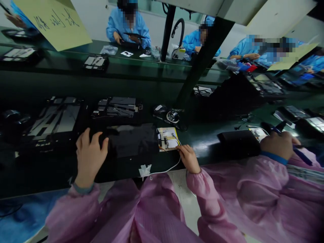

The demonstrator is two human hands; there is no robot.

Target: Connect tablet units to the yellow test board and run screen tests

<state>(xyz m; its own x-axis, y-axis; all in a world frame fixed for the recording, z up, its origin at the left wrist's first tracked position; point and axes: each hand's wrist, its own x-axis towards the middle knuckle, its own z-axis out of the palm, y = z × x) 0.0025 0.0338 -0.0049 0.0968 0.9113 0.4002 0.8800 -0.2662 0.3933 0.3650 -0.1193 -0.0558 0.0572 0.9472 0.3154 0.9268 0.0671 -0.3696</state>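
Note:
My left hand is open, fingers spread and curved, beside the left end of a flat black screen panel on the bench. Whether its fingertips touch the panel I cannot tell. From the panel's right end sticks out a small yellow-edged circuit board with thin wires. My right hand has its fingers closed together at the board's lower right corner. A white cable passes by those fingertips and runs down to the bench edge; what exactly they pinch is hidden.
Opened tablets with bare insides lie behind the panel. A round metal-rimmed object is near them. White tape sits at the bench edge. To my right, a co-worker's hand works by another black panel. A dark slanted post rises ahead.

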